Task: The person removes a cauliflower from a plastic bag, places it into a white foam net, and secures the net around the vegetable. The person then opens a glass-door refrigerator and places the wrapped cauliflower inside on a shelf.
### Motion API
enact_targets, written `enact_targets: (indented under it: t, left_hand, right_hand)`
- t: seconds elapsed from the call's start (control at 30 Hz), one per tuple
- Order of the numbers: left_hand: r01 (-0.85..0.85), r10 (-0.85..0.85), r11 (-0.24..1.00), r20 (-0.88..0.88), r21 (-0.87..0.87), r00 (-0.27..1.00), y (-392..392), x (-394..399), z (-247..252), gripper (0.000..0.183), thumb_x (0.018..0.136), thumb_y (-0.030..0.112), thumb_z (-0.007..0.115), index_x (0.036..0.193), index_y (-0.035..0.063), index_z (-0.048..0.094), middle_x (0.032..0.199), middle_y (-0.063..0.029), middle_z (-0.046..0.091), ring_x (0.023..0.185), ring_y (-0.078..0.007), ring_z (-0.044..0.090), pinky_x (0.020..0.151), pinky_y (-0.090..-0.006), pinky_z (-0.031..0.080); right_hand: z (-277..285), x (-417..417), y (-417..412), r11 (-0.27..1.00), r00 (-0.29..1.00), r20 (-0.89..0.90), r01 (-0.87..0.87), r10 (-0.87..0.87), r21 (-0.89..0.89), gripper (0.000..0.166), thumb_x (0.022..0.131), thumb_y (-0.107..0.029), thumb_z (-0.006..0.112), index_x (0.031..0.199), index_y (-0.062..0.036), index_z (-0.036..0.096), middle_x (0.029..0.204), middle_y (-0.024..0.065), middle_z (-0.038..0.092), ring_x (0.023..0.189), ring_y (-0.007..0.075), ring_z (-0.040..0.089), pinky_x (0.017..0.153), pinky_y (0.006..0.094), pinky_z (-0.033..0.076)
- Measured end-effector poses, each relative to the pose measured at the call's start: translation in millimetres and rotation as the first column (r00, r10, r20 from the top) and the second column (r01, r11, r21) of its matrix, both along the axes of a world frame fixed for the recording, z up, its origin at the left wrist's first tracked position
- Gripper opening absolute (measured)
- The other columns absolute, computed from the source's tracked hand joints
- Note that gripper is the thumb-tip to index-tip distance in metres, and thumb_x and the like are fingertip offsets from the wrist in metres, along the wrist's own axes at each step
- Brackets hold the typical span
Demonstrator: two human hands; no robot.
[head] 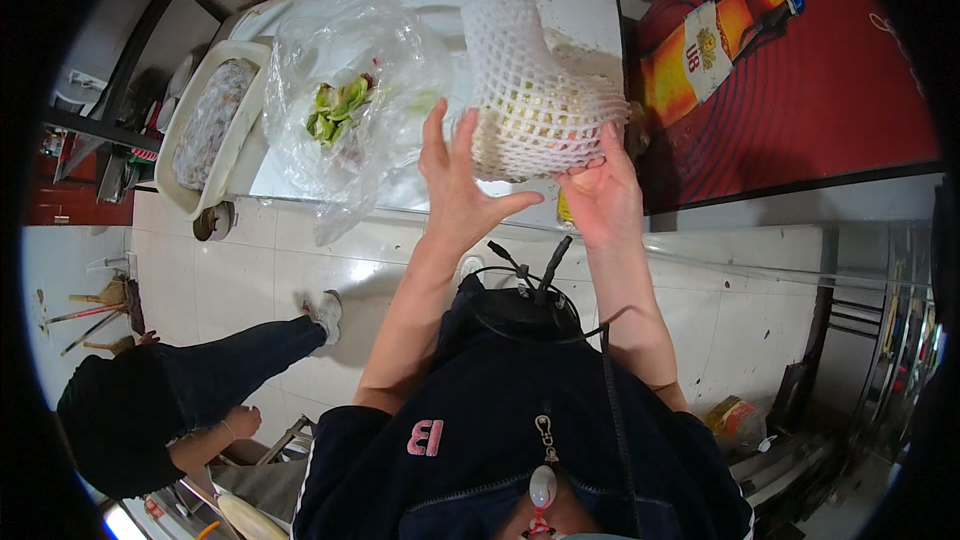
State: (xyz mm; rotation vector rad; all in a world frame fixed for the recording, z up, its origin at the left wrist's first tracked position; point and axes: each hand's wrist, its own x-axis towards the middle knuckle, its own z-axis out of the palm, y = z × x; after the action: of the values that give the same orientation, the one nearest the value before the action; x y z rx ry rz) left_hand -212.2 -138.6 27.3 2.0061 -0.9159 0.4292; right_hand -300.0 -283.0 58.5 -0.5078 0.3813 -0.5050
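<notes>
A white foam mesh sleeve (pixel 540 105) wraps a pale yellow-green, rounded item near the right end of the white table (pixel 420 199); what the item is I cannot tell. My right hand (pixel 601 191) supports the sleeve's near right side, fingers partly beneath it. Beside the sleeve's left side my left hand (pixel 465 180) is spread, thumb and fingers apart, holding nothing. To the left of that hand lies a crumpled clear plastic bag (pixel 390 37), with green and purplish leaf pieces (pixel 337 111) in or under it.
A pale plastic tub (pixel 259 75) holding a bagged mass (pixel 217 120) stands at the table's left end. A red surface with a printed beer bottle (pixel 697 52) adjoins the right side. Another person (pixel 120 412) is at lower left. Black cables (pixel 540 281) hang at my front.
</notes>
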Motion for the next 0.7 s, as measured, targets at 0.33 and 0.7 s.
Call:
enact_targets:
  t: [0.33, 0.7]
  left_hand:
    - [0.024, -0.033, 0.998, -0.188, -0.050, 0.982, -12.6, 29.1, -11.2, 0.102, 0.049, 0.022, 0.092, 0.136, 0.0100, 0.040, 0.137, -0.0234, 0.041, 0.127, -0.0390, 0.041, 0.103, -0.0452, 0.040]
    - [0.136, -0.159, 0.985, -0.252, -0.106, 0.955, -12.9, 63.9, -2.9, 0.104, 0.053, 0.021, 0.091, 0.139, 0.0018, 0.036, 0.133, -0.0176, 0.046, 0.121, -0.0296, 0.049, 0.102, -0.0388, 0.042]
  right_hand:
    - [7.5, -2.8, -2.9, 0.867, 0.930, -0.354, -0.253, 0.096, -0.430, 0.024, 0.094, -0.022, 0.060, 0.107, -0.0018, 0.064, 0.100, 0.0083, 0.068, 0.091, 0.0167, 0.065, 0.070, 0.0304, 0.051]
    - [-84.7, 30.0, -91.5, 0.711, 0.957, -0.204, 0.001, -0.204, -0.703, 0.054, 0.095, -0.035, 0.052, 0.140, -0.0080, 0.041, 0.139, 0.0086, 0.043, 0.130, 0.0195, 0.039, 0.106, 0.0341, 0.032]
